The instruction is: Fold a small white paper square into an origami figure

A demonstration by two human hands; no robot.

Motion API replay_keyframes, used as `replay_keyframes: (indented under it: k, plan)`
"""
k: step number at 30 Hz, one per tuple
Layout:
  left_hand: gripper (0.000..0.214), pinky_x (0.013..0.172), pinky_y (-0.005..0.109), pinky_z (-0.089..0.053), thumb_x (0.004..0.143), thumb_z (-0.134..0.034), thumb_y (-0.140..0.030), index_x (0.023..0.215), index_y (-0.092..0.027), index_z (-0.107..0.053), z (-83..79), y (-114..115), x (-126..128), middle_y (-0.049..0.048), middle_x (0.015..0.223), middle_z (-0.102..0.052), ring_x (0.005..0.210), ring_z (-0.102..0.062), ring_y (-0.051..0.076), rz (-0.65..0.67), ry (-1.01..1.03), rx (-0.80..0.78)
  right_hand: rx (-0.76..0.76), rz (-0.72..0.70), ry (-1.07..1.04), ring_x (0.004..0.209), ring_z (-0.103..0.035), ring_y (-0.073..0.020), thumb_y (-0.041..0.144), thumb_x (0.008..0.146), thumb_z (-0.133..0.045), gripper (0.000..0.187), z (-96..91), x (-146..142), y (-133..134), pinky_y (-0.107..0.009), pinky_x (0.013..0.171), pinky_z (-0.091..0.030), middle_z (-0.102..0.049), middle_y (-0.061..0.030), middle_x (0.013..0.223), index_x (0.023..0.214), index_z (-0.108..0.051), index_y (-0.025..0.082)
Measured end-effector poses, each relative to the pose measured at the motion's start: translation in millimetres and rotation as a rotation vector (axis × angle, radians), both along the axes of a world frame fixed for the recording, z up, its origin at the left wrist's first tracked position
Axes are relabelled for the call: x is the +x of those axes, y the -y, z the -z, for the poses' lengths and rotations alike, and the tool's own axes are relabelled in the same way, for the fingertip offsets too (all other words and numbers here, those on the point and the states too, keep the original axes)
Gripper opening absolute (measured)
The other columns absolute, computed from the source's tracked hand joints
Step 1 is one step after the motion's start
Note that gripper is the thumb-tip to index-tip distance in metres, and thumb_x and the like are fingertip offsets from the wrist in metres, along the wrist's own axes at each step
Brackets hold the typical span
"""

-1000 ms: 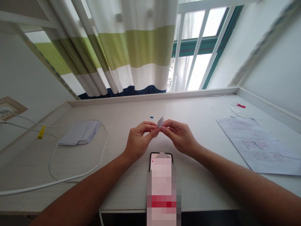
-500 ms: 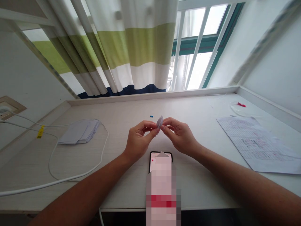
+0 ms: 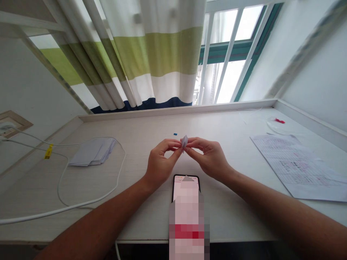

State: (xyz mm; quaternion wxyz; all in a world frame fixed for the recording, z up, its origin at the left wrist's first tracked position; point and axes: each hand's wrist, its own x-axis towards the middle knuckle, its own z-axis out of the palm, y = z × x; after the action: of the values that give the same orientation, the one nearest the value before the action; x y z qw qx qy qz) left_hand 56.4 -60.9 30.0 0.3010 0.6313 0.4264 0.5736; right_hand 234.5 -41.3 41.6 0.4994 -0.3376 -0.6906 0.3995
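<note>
Between my two hands, above the middle of the white desk, is a small piece of folded white paper (image 3: pixel 184 141). My left hand (image 3: pixel 162 159) pinches its left side between thumb and fingers. From the other side, my right hand (image 3: pixel 207 155) grips the paper with its thumb and fingertips. The fingertips of both hands nearly meet, and they hide the paper's lower part. Just beyond them a tiny blue piece (image 3: pixel 175 134) lies on the desk. A phone (image 3: pixel 185 184) with a lit screen lies below my hands, mostly covered by a pixelated patch.
A stack of white paper (image 3: pixel 90 153) sits at the left, circled by a white cable (image 3: pixel 119 173) with a yellow tag (image 3: pixel 48 151). At the right lies a printed sheet (image 3: pixel 295 166); behind it is a small red item (image 3: pixel 279 121). A raised rim (image 3: pixel 168 111) borders the desk's back.
My right hand's fingers have closed in further around the paper, and the paper stands slightly lower and more upright. The view has shifted a little. Both hands keep their pinch.
</note>
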Motion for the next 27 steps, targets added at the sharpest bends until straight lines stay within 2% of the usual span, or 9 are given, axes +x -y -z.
replay_keyframes:
  k: [4,9,13,16,23,27]
  plan:
    - [0.007,0.093,0.037,-0.060,0.094,-0.072,-0.028,0.097,-0.022,-0.076,-0.9,1.0,0.0,0.0057,0.106,-0.078,0.104,-0.073,0.021,0.012,-0.007,0.006,0.018,0.024,0.016,0.110,-0.075,-0.0275,0.036,0.090,-0.079,0.009,-1.7,-0.3,1.5,-0.053,0.102,-0.058,-0.080,-0.0057,0.116,0.092,-0.082,0.028]
    - [0.007,0.093,0.038,-0.058,0.095,-0.072,-0.028,0.095,-0.022,-0.077,-2.2,2.2,-0.5,0.0070,0.109,-0.077,0.105,-0.072,0.023,-0.018,-0.096,0.057,0.046,0.044,0.029,0.104,-0.075,-0.0267,0.039,0.090,-0.078,0.011,-3.0,0.4,1.4,-0.051,0.097,-0.060,-0.080,-0.0061,0.110,0.090,-0.081,0.028]
    - [0.005,0.101,0.040,-0.055,0.093,-0.074,-0.025,0.096,-0.023,-0.077,-2.9,1.7,-1.3,0.0074,0.116,-0.075,0.114,-0.070,0.023,-0.073,-0.159,0.111,0.042,0.043,0.044,0.112,-0.074,-0.0276,0.034,0.090,-0.079,0.007,-2.8,0.9,1.0,-0.053,0.101,-0.057,-0.080,-0.0054,0.115,0.087,-0.079,0.027]
    - [0.004,0.102,0.040,-0.055,0.093,-0.074,-0.024,0.095,-0.023,-0.077,-2.5,0.8,-1.4,0.0069,0.115,-0.076,0.113,-0.071,0.023,-0.065,-0.175,0.132,0.065,0.050,0.053,0.106,-0.075,-0.0256,0.033,0.091,-0.078,0.007,-1.8,0.9,0.4,-0.050,0.098,-0.059,-0.080,-0.0052,0.110,0.089,-0.080,0.027]
    - [0.005,0.109,0.043,-0.054,0.093,-0.075,-0.024,0.096,-0.022,-0.077,1.3,0.2,-0.9,0.0065,0.123,-0.078,0.120,-0.072,0.024,-0.050,-0.144,0.085,0.106,0.064,0.078,0.099,-0.075,-0.0230,0.028,0.093,-0.075,0.006,-0.7,1.8,-1.7,-0.044,0.091,-0.060,-0.080,-0.0038,0.105,0.092,-0.081,0.028]
    - [0.006,0.105,0.042,-0.056,0.094,-0.073,-0.025,0.098,-0.023,-0.077,1.1,0.0,-1.4,0.0055,0.119,-0.079,0.115,-0.074,0.023,-0.041,-0.132,0.073,0.115,0.049,0.081,0.102,-0.075,-0.0222,0.028,0.093,-0.076,0.004,-2.6,1.9,-1.0,-0.043,0.094,-0.059,-0.080,-0.0029,0.106,0.092,-0.081,0.028]
